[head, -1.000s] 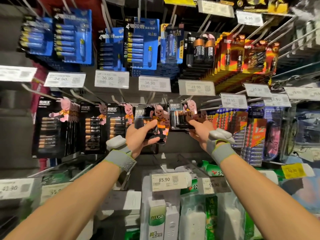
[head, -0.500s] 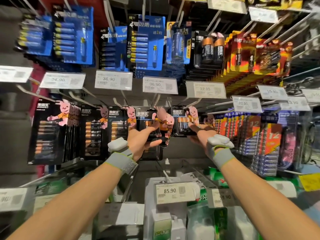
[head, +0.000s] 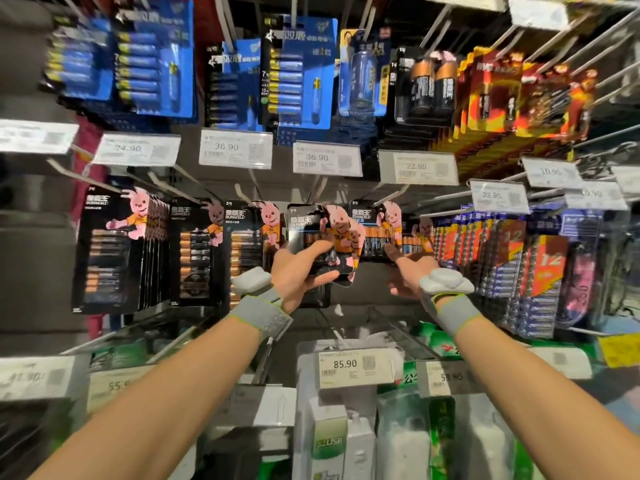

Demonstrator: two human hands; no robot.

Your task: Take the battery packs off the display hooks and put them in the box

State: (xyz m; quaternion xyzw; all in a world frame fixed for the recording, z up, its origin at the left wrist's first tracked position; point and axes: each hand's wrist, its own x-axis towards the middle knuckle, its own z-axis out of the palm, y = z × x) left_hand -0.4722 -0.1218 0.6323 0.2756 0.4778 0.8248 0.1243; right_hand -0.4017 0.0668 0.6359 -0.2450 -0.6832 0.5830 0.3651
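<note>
I judge the task to be at an early stage: no box shows anywhere in my view, so I cannot say how many packs it holds, and most of the display hooks in this row are loaded. My left hand grips a small fanned bundle of Duracell battery packs, thumb curled across the front of the cards and the other fingers wrapped under their lower edge. The bundle tilts right, just below its hook; whether it is fully clear of the wire I cannot tell. My right hand reaches forward at the same height, back of the hand towards me, fingers straight and loosely spread, holding nothing. Its forefinger points at the lower edge of the next hanging Duracell pack; touching or just short, I cannot tell. Both forearms stretch up and forward, wristbands at the wrists. Left to do, as I read it: unhook that pack, clear the black-card rows on the left, then carry everything to the box
</note>
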